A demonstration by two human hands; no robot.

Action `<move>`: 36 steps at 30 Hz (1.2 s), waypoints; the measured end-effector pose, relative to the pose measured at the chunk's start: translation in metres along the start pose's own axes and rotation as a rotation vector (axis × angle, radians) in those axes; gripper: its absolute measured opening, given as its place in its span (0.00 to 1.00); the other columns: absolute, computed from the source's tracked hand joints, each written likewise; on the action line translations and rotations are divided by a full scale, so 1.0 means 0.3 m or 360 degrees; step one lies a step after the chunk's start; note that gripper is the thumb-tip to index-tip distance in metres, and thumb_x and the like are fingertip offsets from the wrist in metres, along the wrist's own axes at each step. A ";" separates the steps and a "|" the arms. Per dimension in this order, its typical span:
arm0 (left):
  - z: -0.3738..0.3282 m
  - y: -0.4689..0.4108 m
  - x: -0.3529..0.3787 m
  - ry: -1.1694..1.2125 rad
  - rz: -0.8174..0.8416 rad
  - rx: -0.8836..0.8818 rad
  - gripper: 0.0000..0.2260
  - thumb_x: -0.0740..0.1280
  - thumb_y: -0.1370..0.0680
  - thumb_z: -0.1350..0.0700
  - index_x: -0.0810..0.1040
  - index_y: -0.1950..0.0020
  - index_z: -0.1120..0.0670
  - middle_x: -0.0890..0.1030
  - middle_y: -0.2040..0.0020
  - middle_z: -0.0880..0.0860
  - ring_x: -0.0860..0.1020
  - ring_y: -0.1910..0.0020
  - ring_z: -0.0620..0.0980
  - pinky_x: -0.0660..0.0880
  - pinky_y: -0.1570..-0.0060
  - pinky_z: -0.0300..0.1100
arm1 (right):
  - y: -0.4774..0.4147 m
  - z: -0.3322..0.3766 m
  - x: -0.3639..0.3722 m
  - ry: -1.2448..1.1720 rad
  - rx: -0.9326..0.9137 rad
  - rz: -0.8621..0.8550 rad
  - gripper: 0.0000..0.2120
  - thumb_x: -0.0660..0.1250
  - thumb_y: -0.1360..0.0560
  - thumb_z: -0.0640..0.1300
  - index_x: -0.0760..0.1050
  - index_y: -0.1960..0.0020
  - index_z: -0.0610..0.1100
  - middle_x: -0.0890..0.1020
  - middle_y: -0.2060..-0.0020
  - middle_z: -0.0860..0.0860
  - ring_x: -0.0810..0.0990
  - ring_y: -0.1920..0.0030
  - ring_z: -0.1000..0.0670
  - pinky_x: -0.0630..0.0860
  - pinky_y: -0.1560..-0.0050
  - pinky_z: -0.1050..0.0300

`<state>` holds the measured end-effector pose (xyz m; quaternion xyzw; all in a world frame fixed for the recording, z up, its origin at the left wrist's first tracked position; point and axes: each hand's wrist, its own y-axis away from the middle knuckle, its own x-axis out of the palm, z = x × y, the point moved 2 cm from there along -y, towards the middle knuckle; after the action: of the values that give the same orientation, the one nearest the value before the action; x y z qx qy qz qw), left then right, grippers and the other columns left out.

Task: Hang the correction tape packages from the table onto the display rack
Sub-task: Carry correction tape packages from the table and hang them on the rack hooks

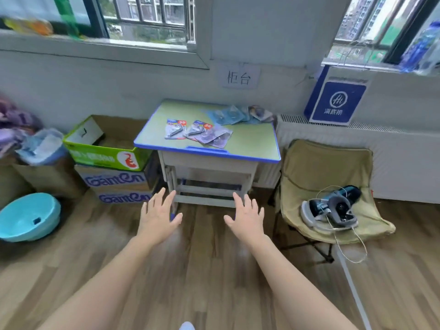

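Note:
A small desk (252,141) with a green top and blue rim stands against the wall. Several correction tape packages lie on it: a front group (197,133) with red-labelled and purple cards, and a pale blue pile (234,115) at the back right. My left hand (159,215) and my right hand (246,216) are both stretched forward over the floor, short of the desk, fingers spread and holding nothing. No display rack is in view.
Stacked cardboard boxes (114,167) stand left of the desk, with a turquoise basin (28,216) on the floor further left. A folding chair (326,186) holding a headset with cables stands to the right, in front of a white radiator (392,158).

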<state>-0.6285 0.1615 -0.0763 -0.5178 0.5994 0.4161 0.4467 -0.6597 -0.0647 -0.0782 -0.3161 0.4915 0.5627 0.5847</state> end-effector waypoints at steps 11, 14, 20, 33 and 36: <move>0.164 -0.652 -0.038 0.0092 0.0082 -0.0005 0.30 0.61 0.21 0.45 0.53 0.22 0.48 0.51 0.22 0.53 0.52 0.24 0.53 0.51 0.26 0.51 | -0.611 0.234 -0.027 -0.0170 0.0175 0.0044 0.34 0.57 0.21 0.55 0.44 0.22 0.49 0.51 0.23 0.45 0.51 0.24 0.42 0.49 0.27 0.41; 0.193 -0.838 -0.026 0.0078 0.0075 -0.0015 0.30 0.62 0.21 0.45 0.54 0.23 0.49 0.52 0.22 0.54 0.53 0.24 0.54 0.53 0.27 0.51 | -0.810 0.273 -0.019 -0.0205 0.0190 0.0031 0.34 0.56 0.21 0.58 0.43 0.22 0.48 0.52 0.23 0.47 0.52 0.24 0.43 0.50 0.28 0.39; 0.217 -1.231 -0.025 0.0035 0.0109 -0.0058 0.30 0.62 0.21 0.46 0.55 0.23 0.51 0.53 0.23 0.56 0.55 0.25 0.56 0.56 0.29 0.50 | -1.201 0.330 -0.026 -0.0230 0.0263 0.0021 0.35 0.57 0.21 0.58 0.42 0.22 0.48 0.50 0.23 0.45 0.53 0.25 0.43 0.53 0.28 0.42; 0.217 -1.682 0.117 -0.0052 0.0433 0.0053 0.30 0.59 0.20 0.46 0.49 0.22 0.47 0.46 0.22 0.54 0.46 0.23 0.54 0.52 0.28 0.49 | -1.598 0.391 0.061 0.0134 0.0506 0.0099 0.36 0.48 0.22 0.66 0.42 0.22 0.48 0.45 0.23 0.43 0.44 0.24 0.38 0.49 0.28 0.39; 0.242 -1.755 0.127 -0.0020 0.0431 0.0107 0.28 0.57 0.20 0.50 0.49 0.22 0.46 0.45 0.22 0.54 0.44 0.23 0.55 0.50 0.28 0.52 | -1.620 0.372 0.067 0.0147 0.0577 0.0018 0.37 0.47 0.23 0.67 0.44 0.22 0.48 0.46 0.22 0.46 0.44 0.24 0.40 0.49 0.27 0.41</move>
<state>-0.1010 0.1598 -0.1508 -0.4144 0.6746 0.4554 0.4072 -0.1669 -0.0359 -0.1506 -0.2283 0.6129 0.4533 0.6057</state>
